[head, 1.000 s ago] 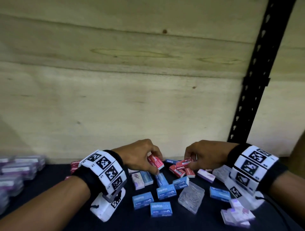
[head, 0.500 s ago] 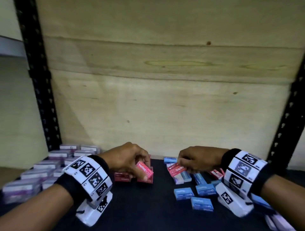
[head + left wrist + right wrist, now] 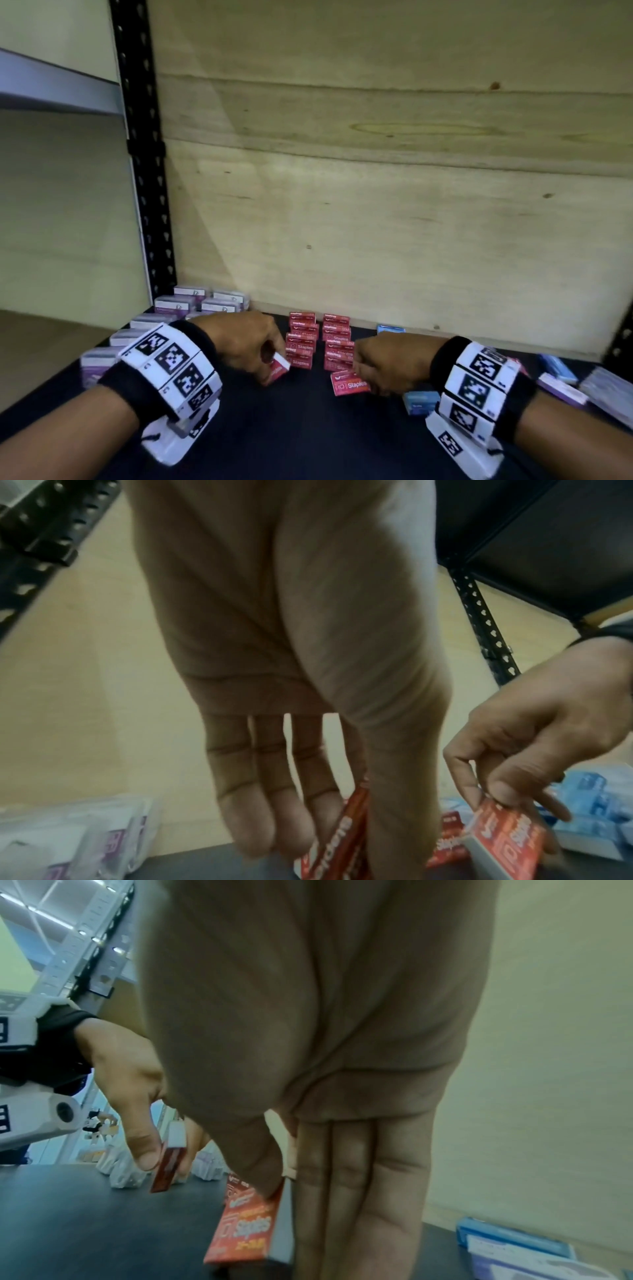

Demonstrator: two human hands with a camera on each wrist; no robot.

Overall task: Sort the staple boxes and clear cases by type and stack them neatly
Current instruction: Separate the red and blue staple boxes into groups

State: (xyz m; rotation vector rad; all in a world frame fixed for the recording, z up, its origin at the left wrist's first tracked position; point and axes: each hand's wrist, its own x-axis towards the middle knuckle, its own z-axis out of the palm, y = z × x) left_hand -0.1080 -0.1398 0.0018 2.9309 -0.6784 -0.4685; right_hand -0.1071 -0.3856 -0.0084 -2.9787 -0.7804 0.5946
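Observation:
Two rows of red staple boxes (image 3: 302, 337) stand against the back board on the dark shelf (image 3: 294, 431). My left hand (image 3: 248, 346) pinches one red staple box (image 3: 278, 368) between thumb and fingers, just left of the left row; the same box (image 3: 337, 840) shows in the left wrist view. My right hand (image 3: 387, 363) pinches another red staple box (image 3: 350, 383) in front of the right row, seen again (image 3: 245, 1229) under the thumb in the right wrist view. Purple-and-white boxes (image 3: 178, 308) are stacked at the left. Blue boxes (image 3: 420, 402) lie at the right.
A black perforated upright (image 3: 144, 154) rises at the shelf's left corner, with a grey shelf edge (image 3: 61, 89) beyond it. A plywood back board (image 3: 376, 205) closes the rear. More blue and purple boxes (image 3: 561, 377) lie at the far right.
Both hands have carried their red boxes leftward, away from the mixed pile, up to the two rows of red boxes. My head has turned left with them.

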